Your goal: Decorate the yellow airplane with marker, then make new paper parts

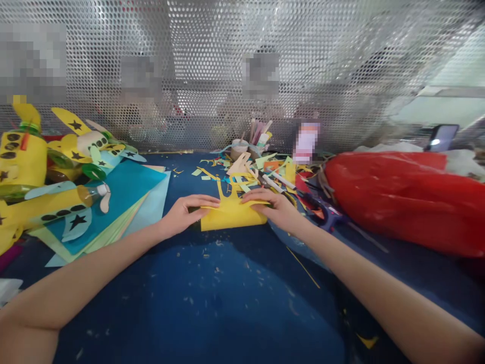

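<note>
A folded sheet of yellow paper (233, 218) is held between both hands just above the blue table, with cut strips rising from its far edge. My left hand (184, 215) grips its left edge, thumb below and fingers on top. On the right edge, my right hand (278, 207) pinches the paper the same way. Beyond the hands lies a heap of paper scraps (242, 167) in yellow, green and orange. Purple-handled scissors (329, 215) rest to the right of my right hand.
Coloured paper sheets (113, 212) are stacked at left, beside bottle-made airplanes (71, 199) with black stars. A large red plastic bag (394, 197) fills the right. Cups with sticks (240, 149) stand at the back before a perforated silver screen (212, 65). A phone (443, 137) is propped behind the bag.
</note>
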Action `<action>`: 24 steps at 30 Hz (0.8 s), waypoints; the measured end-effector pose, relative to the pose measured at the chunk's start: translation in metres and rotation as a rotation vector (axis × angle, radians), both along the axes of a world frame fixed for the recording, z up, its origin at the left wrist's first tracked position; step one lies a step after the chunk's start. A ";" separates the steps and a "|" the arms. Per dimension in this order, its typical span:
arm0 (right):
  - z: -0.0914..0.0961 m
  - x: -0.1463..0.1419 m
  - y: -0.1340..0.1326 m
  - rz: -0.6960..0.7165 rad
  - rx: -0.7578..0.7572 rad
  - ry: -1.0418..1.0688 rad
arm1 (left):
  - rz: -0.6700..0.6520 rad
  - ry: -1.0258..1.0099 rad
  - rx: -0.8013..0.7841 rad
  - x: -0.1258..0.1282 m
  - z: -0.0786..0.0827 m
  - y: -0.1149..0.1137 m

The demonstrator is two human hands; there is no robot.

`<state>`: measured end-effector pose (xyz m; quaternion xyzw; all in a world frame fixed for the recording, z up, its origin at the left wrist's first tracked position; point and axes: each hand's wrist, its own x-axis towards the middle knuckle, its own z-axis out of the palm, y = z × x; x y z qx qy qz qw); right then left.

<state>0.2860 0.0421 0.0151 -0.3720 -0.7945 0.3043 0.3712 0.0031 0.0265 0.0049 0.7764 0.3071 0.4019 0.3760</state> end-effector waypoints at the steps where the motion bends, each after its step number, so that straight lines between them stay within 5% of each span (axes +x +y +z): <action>1: 0.000 0.000 0.000 0.003 0.018 -0.012 | 0.001 -0.001 0.006 0.000 0.000 0.000; 17: -0.003 -0.001 -0.003 -0.028 0.139 -0.039 | -0.047 0.197 -0.072 -0.007 0.010 0.000; 24: -0.009 0.001 0.000 -0.012 0.158 -0.006 | -0.026 0.131 -0.135 -0.004 0.011 -0.002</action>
